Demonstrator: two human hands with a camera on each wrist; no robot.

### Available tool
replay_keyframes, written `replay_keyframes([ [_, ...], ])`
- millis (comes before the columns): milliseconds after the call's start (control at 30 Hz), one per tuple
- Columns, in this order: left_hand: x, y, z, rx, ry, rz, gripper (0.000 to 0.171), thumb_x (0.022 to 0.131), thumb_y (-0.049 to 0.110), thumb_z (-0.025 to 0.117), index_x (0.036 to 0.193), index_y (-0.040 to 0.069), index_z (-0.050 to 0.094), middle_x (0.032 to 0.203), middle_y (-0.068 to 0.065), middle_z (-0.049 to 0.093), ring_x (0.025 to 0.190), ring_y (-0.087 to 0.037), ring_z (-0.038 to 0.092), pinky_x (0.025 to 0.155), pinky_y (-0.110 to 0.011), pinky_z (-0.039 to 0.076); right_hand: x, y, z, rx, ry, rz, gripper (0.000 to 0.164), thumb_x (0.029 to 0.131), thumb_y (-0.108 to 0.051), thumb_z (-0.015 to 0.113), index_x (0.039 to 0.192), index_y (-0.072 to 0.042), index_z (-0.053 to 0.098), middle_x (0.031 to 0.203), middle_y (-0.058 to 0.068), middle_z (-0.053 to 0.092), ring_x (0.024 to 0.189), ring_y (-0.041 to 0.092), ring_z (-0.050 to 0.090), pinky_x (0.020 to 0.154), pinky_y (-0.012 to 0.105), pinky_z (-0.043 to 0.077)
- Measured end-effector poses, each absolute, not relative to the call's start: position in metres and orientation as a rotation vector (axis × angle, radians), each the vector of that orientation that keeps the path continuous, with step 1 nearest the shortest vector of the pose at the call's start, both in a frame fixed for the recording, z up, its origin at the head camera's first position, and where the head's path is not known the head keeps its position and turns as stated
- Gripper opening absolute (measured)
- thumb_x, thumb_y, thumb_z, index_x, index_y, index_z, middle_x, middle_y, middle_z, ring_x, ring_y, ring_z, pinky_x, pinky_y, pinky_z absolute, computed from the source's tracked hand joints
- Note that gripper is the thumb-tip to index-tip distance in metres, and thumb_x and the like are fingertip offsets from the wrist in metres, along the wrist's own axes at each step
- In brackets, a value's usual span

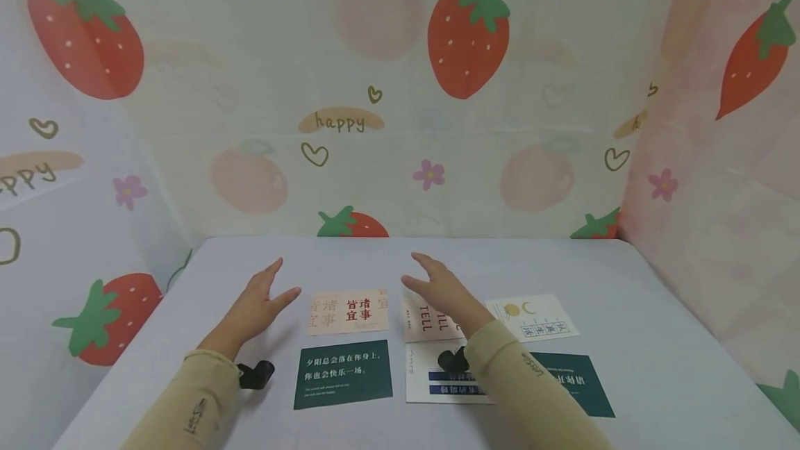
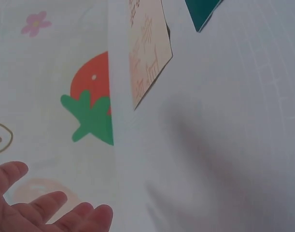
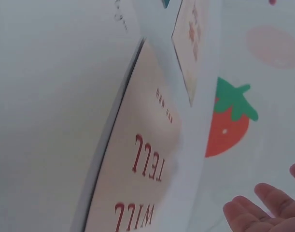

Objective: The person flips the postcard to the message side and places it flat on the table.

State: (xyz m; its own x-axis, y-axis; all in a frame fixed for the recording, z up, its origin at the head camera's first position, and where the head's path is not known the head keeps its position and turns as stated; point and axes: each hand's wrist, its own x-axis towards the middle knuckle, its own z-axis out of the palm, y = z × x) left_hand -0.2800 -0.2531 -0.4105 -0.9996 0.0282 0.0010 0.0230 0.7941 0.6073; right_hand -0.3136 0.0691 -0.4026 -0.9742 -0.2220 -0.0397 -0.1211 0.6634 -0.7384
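Note:
Both hands hover over a white table, holding nothing. My left hand (image 1: 255, 306) is left of a pink card with red characters (image 1: 348, 312), its fingers extended and spread; the fingers (image 2: 50, 205) also show in the left wrist view. My right hand (image 1: 445, 295) hangs above a pink card reading TELL (image 1: 415, 318) and partly covers it; in the right wrist view its fingers (image 3: 268, 208) are straight. Nearer lie a dark green card (image 1: 342, 375) and a white card with blue bars (image 1: 419, 373). A white moon card (image 1: 550, 314) and another green card (image 1: 587, 380) lie right, the latter partly behind the sleeve.
The white tabletop (image 1: 250, 429) meets a fabric backdrop (image 1: 400, 179) printed with strawberries, hearts and flowers at the back. Similar fabric rises on the left and right sides. Black wrist cameras (image 1: 256, 375) are worn under both forearms.

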Motion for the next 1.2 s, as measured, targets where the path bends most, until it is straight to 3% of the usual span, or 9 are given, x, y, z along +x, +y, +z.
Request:
replay_keyframes([
  [267,-0.284,-0.250,-0.414,-0.077,2.885,1.108,0.089,0.083,0.061,0.049,0.147,0.015,0.009,0.148,-0.023,0.013,0.130,-0.042,0.027,0.099,-0.058,0.029,-0.314,0.058,-0.406,-0.223,2.660,-1.353,0.062,0.087,-0.047,0.054,0.141,-0.026,0.033,0.142,0.007,0.037,0.128,0.030,0.037,0.098,0.054,0.035],
  [467,-0.287,-0.248,-0.420,-0.137,2.822,1.185,0.082,0.084,0.058,0.050,0.146,0.015,0.018,0.147,-0.020,0.021,0.129,-0.039,0.031,0.097,-0.056,0.034,-0.315,0.052,-0.411,-0.161,2.608,-1.366,0.060,0.087,-0.048,0.053,0.141,-0.028,0.033,0.140,0.006,0.041,0.127,0.033,0.037,0.095,0.058,0.036],
  [833,-0.292,-0.243,-0.435,-0.177,2.735,1.253,0.065,0.090,0.041,0.053,0.143,0.014,0.027,0.144,-0.018,0.030,0.126,-0.037,0.036,0.094,-0.051,0.040,-0.311,0.044,-0.419,-0.122,2.520,-1.438,0.055,0.090,-0.042,0.053,0.138,-0.020,0.039,0.133,0.011,0.047,0.121,0.033,0.044,0.094,0.055,0.037],
  [1200,-0.290,-0.236,-0.441,-0.206,2.690,1.324,0.058,0.091,0.034,0.054,0.139,0.011,0.032,0.133,-0.020,0.042,0.104,-0.029,0.057,0.087,-0.044,0.047,-0.307,0.037,-0.428,-0.120,2.483,-1.423,0.054,0.090,-0.042,0.052,0.137,-0.017,0.041,0.127,0.012,0.052,0.115,0.030,0.050,0.092,0.055,0.039],
])
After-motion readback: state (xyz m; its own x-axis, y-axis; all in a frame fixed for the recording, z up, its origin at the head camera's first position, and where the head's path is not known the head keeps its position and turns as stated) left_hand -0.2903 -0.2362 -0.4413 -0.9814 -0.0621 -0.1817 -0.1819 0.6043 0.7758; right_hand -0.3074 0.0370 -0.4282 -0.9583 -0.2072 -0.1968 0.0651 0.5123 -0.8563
